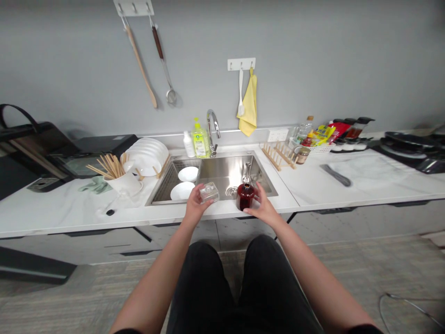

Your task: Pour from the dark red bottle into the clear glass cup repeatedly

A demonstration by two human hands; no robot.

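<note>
**Dark-trousered legs (208, 278) up close, both hands full at the stainless steel sink (222, 169)**

So, clock face centred on the sink. Left hand (195, 204) is around 7 to 8 o'clock, partly closed, thumb and fingers on either side of a clear, boxy, see-through container (209, 192). Right hand (265, 211) is between 4 and 5, curved wide around the side of a dark red, glossy, narrow-necked bottle (245, 198). That bottle's at the sink's front edge; can't tell if its base touches the white marbled worktop (306, 190).

Over at 9 o'clock, two round white bowls (182, 190) sit in the basket. Bright yellow-green pump bottle (199, 141) is at 11, curved chrome tap (212, 130) just beside it. Pale wooden rack (281, 155) stands at 2, and a yellow cloth (248, 109) hangs on the wall near 1.
</note>
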